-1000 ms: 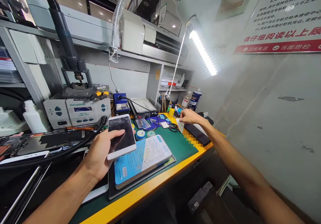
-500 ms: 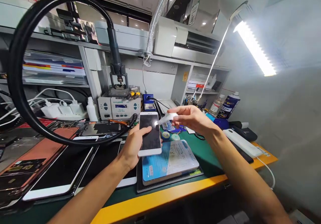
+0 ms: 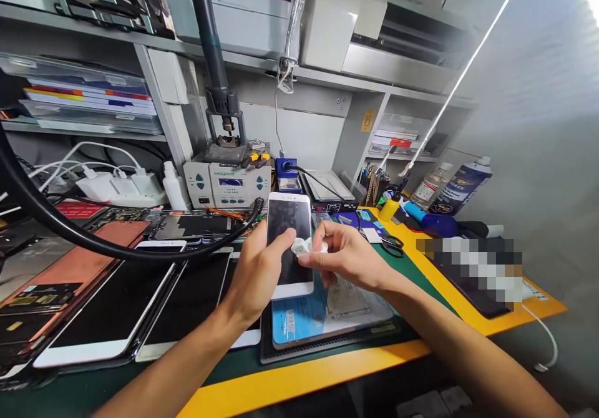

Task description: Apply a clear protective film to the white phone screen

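right fingers (image 3: pixel 322 238) are pinched together on a small crumpled white wipe (image 3: pixel 302 247), pressing it against the dark screen of a white phone (image 3: pixel 290 243), about mid-screen. right hand (image 3: pixel 344 257) comes in from the right of the phone, knuckles up.

left hand (image 3: pixel 257 271) grips the phone from its left edge and back; thumb (image 3: pixel 279 247) lies across the lower left of the glass, touching or nearly touching the wipe. the other left fingers are behind the phone, can't tell how they sit. phone is held upright, tilted back a bit, above the bench, screen toward the camera.

directly under the phone: a blue-and-white booklet (image 3: pixel 327 309) on a black mat (image 3: pixel 281 354), on the green bench top (image 3: pixel 412 281) with a yellow front edge (image 3: pixel 299 377).

left of the phone: flat white-framed screens (image 3: pixel 112 315) and opened phone bodies (image 3: pixel 191 226), with a thick black hose (image 3: pixel 116 252) curving over them.

behind the phone: a grey rework station (image 3: pixel 227 184) with its handpiece (image 3: pixel 215 62) parked upright on top, and a small blue unit (image 3: pixel 286 174) beside it.

right of the phone: scissors (image 3: pixel 392 245), a yellow bottle (image 3: pixel 389 207), a blue spray can (image 3: pixel 461 187) and a clear bottle (image 3: pixel 429 188) further back. a blurred-out patch sits near the bench's right end.
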`<state>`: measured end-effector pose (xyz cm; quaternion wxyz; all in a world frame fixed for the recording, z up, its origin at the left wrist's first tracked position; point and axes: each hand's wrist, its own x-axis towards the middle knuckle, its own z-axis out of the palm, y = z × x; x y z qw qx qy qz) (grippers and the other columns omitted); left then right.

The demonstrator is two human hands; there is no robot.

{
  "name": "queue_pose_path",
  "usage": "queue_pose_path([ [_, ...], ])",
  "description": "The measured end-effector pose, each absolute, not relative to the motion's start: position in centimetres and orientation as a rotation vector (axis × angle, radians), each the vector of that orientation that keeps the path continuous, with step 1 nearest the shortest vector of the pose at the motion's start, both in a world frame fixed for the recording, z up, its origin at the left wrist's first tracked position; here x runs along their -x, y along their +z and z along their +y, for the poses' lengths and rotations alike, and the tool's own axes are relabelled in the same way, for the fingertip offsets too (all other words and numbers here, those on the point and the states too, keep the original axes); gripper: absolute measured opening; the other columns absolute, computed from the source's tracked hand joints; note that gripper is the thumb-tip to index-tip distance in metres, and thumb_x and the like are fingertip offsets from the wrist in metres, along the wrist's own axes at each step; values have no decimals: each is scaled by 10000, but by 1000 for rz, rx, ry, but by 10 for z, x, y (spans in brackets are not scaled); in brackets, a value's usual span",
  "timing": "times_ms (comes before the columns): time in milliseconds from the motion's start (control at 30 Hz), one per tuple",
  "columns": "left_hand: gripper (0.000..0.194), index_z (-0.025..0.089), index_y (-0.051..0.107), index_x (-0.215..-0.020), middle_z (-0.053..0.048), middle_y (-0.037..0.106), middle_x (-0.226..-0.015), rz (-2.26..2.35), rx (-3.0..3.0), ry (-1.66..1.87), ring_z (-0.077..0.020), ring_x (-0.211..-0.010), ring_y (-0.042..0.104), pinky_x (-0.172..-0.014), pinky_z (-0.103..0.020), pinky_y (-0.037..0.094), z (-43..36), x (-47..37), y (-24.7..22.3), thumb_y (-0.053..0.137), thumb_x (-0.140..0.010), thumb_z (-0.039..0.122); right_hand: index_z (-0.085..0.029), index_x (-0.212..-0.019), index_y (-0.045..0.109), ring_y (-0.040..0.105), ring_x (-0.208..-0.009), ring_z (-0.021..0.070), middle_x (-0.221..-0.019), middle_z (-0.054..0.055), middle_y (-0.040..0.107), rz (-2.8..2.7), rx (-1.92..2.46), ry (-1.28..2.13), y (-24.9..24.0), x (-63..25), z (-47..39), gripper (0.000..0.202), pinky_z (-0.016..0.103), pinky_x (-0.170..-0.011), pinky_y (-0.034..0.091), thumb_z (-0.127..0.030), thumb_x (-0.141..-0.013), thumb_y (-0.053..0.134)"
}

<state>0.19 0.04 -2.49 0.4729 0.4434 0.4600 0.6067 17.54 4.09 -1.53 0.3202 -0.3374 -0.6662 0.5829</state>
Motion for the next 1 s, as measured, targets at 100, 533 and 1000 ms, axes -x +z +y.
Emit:
queue_pose_path([
  [100, 277, 199, 720, -1042, -26, 744, -966, 1105, -1063, 1466, -244, -954, 656, -840, -322, 493, 0, -3, -25, 706, -832, 379, -210, -907, 656, 532, -402, 94, -508, -87, 576, -1771, 872, 1418, -14, -176, 40, 355, 181, -374, 370, -385, -718, 901],
  [533, 275, 184, 701, -939, -23, 713, -835, 1049, -878, 1453, -206, -744, 644, -671, -302, 498, 4, 1, -26, 755, -770, 394, -178, -861, 838, 587, -513, 91, -735, 27, 745, -1849, 822, 1552, -21, -181, 47, 260, 207, -457, 457, -399, -732, 887],
  [1000, 276, 205, 704, -1068, -22, 724, -952, 1031, -1082, 1381, -235, -928, 634, -823, -339, 483, 3, 2, -27, 689, -854, 378, -149, -754, 727, 499, -479, 69, -635, -20, 682, -1633, 873, 1293, -16, -183, 53, 312, 198, -434, 392, -392, -685, 909],
])
